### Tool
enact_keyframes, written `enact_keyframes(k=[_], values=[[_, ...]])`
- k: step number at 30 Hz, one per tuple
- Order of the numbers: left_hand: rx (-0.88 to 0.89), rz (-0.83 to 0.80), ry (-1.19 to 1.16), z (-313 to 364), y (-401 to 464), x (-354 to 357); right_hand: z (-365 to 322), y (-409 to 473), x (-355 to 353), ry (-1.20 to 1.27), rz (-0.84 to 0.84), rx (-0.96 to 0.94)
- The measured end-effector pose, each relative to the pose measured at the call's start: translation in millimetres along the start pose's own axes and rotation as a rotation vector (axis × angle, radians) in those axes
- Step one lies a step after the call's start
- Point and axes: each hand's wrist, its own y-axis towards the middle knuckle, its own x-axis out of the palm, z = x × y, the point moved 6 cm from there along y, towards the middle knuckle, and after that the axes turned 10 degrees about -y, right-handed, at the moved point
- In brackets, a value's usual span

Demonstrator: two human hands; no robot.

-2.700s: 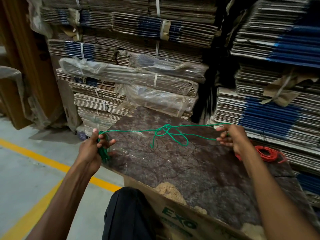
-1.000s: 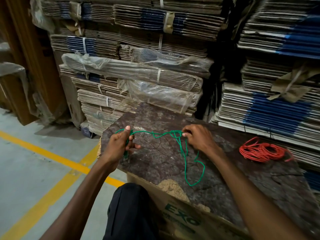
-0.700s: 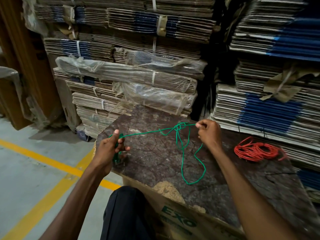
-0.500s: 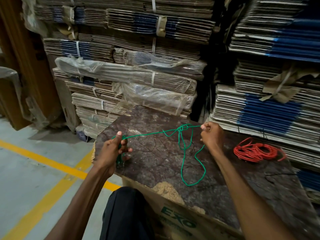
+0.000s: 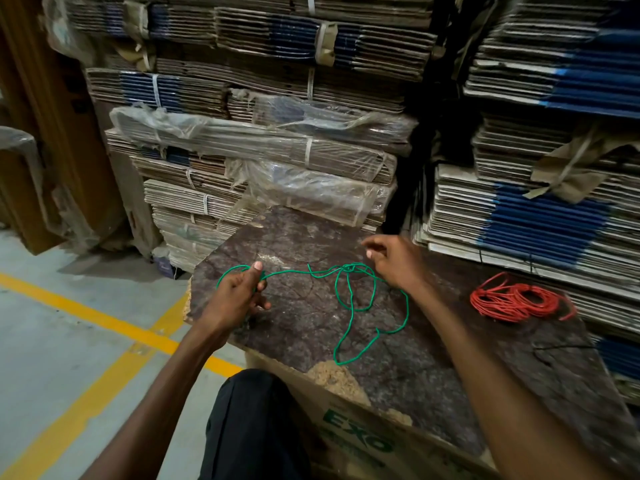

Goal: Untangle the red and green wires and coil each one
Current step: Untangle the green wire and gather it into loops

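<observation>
The green wire [image 5: 349,296] lies slack on the dark worn board [image 5: 304,237], with a small knot of loops in the middle and a long loop trailing toward me. My left hand [image 5: 239,296] grips one end of it, a loop sticking out past the thumb. My right hand [image 5: 394,261] hovers just right of the knot with fingers loosely curled and blurred; no wire shows between them. The red wire [image 5: 512,299] sits apart as a loose coil at the board's right side.
Bundled stacks of flattened cardboard [image 5: 263,157] rise close behind the board and to its right. The board rests on a carton printed EXO [image 5: 356,438], its near edge crumbled. A grey floor with yellow lines [image 5: 104,323] lies to the left.
The green wire was taut between both hands half a second ago; now it sags onto the board. My right hand has lifted off it, and my left hand has dropped slightly.
</observation>
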Motion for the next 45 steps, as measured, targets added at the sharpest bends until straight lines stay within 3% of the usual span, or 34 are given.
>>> enact_keyframes(k=[5, 9, 16, 20, 22, 25, 29, 34, 40, 45], values=[[0.017, 0.001, 0.014, 2, -2, 2, 2, -6, 31, -0.134, -0.195, -0.025], [0.017, -0.003, 0.022, 1, -3, 0, 11, -10, 38, -0.098, -0.163, 0.027], [-0.017, 0.112, -0.066, -1, 0, -27, 49, -22, 10, 0.831, -0.039, 0.495], [-0.011, 0.151, -0.112, -1, 1, -49, 87, -31, -4, 1.015, 0.125, 0.712], [-0.019, 0.141, -0.112, -1, 3, -50, 97, -33, -2, 0.981, 0.114, 0.752], [-0.016, 0.133, -0.102, -1, 4, -43, 97, -31, 8, 0.74, 0.0, 0.728], [0.001, 0.125, -0.054, -2, 5, -33, 79, -22, -8, 0.233, 0.177, 0.555], [0.009, 0.106, -0.016, -2, 5, -30, 15, -16, -36, 0.346, 0.402, 0.203], [-0.002, 0.098, -0.023, -4, 3, -25, -45, -11, 0, 0.314, 0.179, 0.008], [-0.021, 0.071, -0.057, -5, 2, -24, -74, -7, 54, 0.185, -0.102, 0.026]])
